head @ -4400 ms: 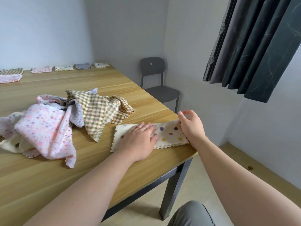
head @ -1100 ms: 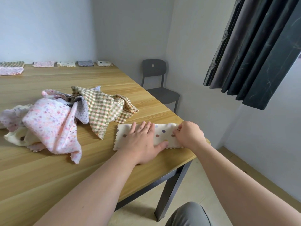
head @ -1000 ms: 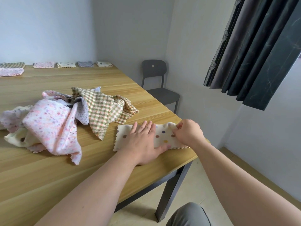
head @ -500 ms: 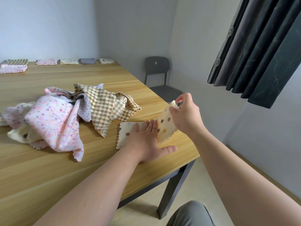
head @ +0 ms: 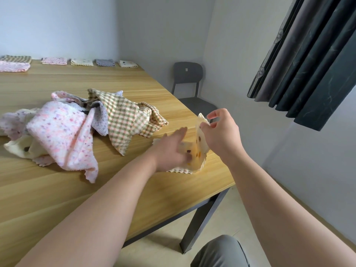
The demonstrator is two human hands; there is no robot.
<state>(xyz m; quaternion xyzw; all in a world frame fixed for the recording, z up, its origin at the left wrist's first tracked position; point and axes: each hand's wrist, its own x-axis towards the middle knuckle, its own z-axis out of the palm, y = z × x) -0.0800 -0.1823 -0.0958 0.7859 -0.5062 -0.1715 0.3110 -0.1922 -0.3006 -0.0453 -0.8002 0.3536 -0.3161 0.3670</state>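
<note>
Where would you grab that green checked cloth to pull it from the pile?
Pinch the pointed corner of the green checked cloth nearest the person, coming from the near table edge. That corner lies flat and free on the wooden table, while its far part is bunched among other cloths.

Wooden table (head: 57, 189): crumpled cloth heap (head: 77, 124), dotted cloth (head: 194, 160), folded cloths (head: 82, 62) at far edge.

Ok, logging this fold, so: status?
Right hand pinches polka-dot cloth, end lifted. Left hand flat on the rest. Loose cloth pile alongside, not in the way.
</note>
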